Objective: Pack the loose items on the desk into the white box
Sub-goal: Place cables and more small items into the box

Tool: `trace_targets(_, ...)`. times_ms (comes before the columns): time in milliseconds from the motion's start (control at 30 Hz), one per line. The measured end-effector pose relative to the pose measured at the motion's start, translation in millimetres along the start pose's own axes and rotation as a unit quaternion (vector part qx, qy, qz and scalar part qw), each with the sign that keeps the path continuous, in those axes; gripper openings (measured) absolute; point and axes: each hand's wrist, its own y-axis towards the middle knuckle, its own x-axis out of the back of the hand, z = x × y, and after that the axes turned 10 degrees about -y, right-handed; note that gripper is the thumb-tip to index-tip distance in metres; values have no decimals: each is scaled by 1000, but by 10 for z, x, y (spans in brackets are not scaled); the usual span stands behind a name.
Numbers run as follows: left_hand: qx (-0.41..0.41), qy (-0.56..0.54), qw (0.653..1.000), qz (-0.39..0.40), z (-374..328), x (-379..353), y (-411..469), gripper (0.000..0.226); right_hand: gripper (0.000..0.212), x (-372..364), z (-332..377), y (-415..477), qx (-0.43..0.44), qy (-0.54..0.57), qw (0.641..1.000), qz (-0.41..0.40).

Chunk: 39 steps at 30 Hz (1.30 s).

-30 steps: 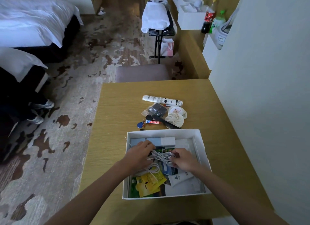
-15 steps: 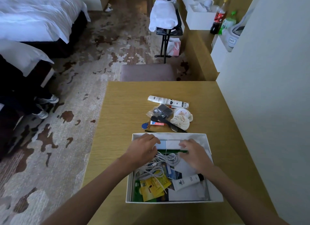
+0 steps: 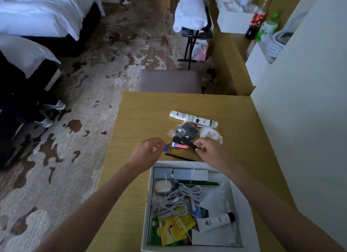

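Two hands reach beyond the white cardboard box [image 3: 147, 214]: right hand [image 3: 208, 151] pinches a long black plastic tool [image 3: 187, 142] on the table [image 3: 142, 116], left hand [image 3: 148, 153] curls by a blue oval key tag [image 3: 166, 148], grip unclear. Tangled, both may drop.

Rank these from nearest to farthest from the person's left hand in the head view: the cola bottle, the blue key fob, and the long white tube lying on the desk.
1. blue key fob: just right of the left hand.
2. long white tube: farther out on the desk, past the clutter.
3. cola bottle: away on the counter, upper right.
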Motion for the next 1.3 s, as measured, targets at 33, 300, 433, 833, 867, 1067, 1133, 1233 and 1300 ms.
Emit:
trace_targets(33, 30, -28, 999, 17, 46, 8, 61, 20, 20, -44, 14, 79, 4, -7, 1000, 14)
trace_targets(300, 109, -16, 989, 96, 457, -113, 435, 21, 23, -450, 57, 575, 2, -65, 994, 87)
trace_targets(433, 98, 48, 984, 138, 618, -230, 610, 22, 13, -570, 77, 801, 6, -205, 969, 135)
trace_targets(833, -103, 246, 932, 246, 797, -714, 918, 27, 19, -588, -97, 941, -25, -221, 958, 181)
trace_targets(867, -113, 268, 923, 252, 803, -732, 923, 25, 19, -557, -142, 903, -49, -184, 967, 168)
trace_targets(1067, -107, 309, 906, 270, 751, -767, 920, 20, 14, -191, -249, 608, -161, 80, 978, 104)
trace_targets(1133, -72, 270, 926, 254, 699, -714, 878, 20, 14, -76, -215, 473, -188, 145, 968, 83)
trace_targets(1233, -39, 183, 961, 204, 521, -511, 805, 16, 14, 103, -125, 213, -194, 214, 956, 51)
trace_targets(1300, -51, 142, 973, 173, 337, -330, 738, 14, 14, 238, -48, 23, -169, 239, 955, 40)
